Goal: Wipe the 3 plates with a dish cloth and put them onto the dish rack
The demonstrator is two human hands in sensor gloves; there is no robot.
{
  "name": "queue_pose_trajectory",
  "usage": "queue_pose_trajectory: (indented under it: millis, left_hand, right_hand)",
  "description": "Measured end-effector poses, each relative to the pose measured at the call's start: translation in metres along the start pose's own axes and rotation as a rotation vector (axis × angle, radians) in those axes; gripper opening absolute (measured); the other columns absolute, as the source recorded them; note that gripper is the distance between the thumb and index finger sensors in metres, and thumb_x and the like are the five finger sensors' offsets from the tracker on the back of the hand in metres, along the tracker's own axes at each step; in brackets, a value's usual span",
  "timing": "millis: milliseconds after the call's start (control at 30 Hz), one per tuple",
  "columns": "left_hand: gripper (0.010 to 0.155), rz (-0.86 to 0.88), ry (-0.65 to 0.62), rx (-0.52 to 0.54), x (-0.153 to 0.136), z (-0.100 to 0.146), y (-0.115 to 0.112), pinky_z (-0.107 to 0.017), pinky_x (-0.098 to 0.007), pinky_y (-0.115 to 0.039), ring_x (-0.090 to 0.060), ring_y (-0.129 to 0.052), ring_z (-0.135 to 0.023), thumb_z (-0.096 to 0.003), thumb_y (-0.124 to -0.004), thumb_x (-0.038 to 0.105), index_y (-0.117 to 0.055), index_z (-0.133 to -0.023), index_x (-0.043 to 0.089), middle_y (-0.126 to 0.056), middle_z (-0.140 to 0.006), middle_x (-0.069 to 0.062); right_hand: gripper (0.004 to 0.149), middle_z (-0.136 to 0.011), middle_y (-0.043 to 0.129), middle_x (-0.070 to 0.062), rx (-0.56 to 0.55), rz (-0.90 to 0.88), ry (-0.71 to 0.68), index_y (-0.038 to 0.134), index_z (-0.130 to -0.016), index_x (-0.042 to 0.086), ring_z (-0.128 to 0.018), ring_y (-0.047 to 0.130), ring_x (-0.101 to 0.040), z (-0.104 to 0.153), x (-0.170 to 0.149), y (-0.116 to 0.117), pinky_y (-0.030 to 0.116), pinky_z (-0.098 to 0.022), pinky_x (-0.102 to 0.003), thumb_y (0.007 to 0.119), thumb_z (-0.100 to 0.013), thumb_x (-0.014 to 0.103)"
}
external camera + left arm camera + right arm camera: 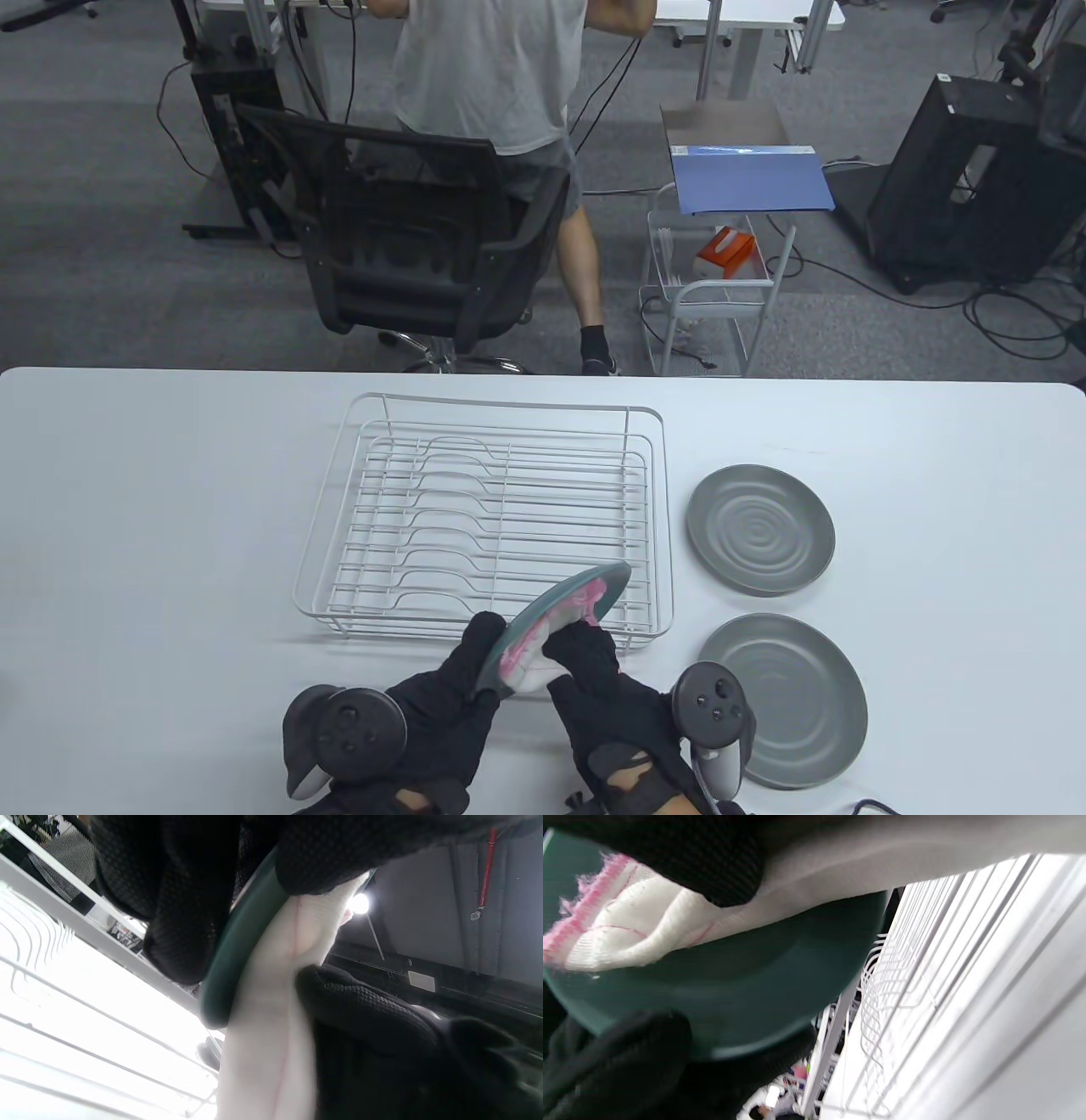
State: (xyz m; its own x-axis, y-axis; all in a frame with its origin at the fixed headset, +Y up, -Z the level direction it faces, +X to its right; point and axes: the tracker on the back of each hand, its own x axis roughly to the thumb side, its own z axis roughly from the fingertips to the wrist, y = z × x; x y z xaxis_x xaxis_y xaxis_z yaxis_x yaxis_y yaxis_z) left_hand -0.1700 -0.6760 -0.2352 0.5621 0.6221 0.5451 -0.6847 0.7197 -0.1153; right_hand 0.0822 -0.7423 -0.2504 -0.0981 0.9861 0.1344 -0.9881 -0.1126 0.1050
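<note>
At near left of centre, left hand [441, 696] in a black glove, tracker [344, 730] strapped on its back, fingers curled round the near-left rim of a grey-green plate [543, 611]. Plate held up off the white table [153, 526], tilted steeply on edge, its far end over the near right corner of the dish rack [484, 509]. In the left wrist view, same plate rim [237, 955] clamped between gloved fingers [182, 912], cloth [271, 1005] lying against it.

Just right of that, white dish cloth with pink edging [551, 632] pressed onto the plate's upturned face. In the right wrist view, pink fringe and white weave of the cloth [623, 925] bunched on the plate's dark green surface [734, 984], rack wires [925, 984] beyond at right.

Next right, right hand [602, 679], also gloved and carrying a tracker [708, 705], fingers bent round the cloth and holding it against the plate.

Far behind both hands, wire dish rack standing mid-table, no plates in it.

Further right, two more grey plates lying flat on the table: far plate [760, 528] just right of the rack, near plate [785, 700] just right of the right hand's tracker. Both apart from each other and from the rack.
</note>
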Motion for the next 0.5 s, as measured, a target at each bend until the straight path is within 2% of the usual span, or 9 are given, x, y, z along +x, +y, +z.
queue_pose_trajectory:
  millis: [133,233,367,500]
  left_hand:
    - [0.072,0.007,-0.017,-0.077,-0.004,-0.003,-0.005,-0.061,-0.055,-0.078,-0.039,-0.109,-0.066,-0.0539,-0.077,0.026,-0.030,-0.109,0.027,-0.068,-0.112,-0.012]
    - [0.072,0.033,-0.003,-0.101,-0.005,-0.004,-0.010,-0.061,-0.055,-0.079,-0.038,-0.109,-0.065,-0.0542,-0.076,0.026,-0.030,-0.109,0.026,-0.068,-0.111,-0.012]
    - [0.074,0.029,0.003,-0.160,-0.003,-0.006,-0.020,-0.061,-0.054,-0.079,-0.037,-0.110,-0.065,-0.0543,-0.077,0.026,-0.027,-0.109,0.025,-0.066,-0.111,-0.013]
    - [0.076,-0.023,-0.018,-0.170,0.001,-0.005,-0.021,-0.061,-0.052,-0.080,-0.035,-0.110,-0.066,-0.0545,-0.077,0.026,-0.023,-0.109,0.025,-0.064,-0.113,-0.012]
  right_hand:
    - [0.051,-0.096,0.048,-0.015,-0.075,-0.152,0.043,0.069,-0.092,0.010,-0.085,0.032,-0.037,0.003,0.000,-0.009,0.044,-0.062,-0.059,0.078,-0.048,0.035]
    - [0.052,-0.096,0.046,-0.015,-0.142,-0.271,0.023,0.068,-0.092,0.010,-0.085,0.031,-0.037,0.005,0.003,-0.014,0.044,-0.061,-0.059,0.078,-0.048,0.035]
    - [0.053,-0.095,0.046,-0.015,-0.162,-0.258,-0.061,0.068,-0.092,0.011,-0.086,0.033,-0.038,0.006,0.013,-0.021,0.044,-0.061,-0.059,0.078,-0.048,0.037]
    - [0.052,-0.097,0.044,-0.012,-0.138,-0.234,-0.168,0.067,-0.093,0.014,-0.087,0.032,-0.039,0.009,0.025,-0.016,0.043,-0.062,-0.060,0.078,-0.048,0.037]
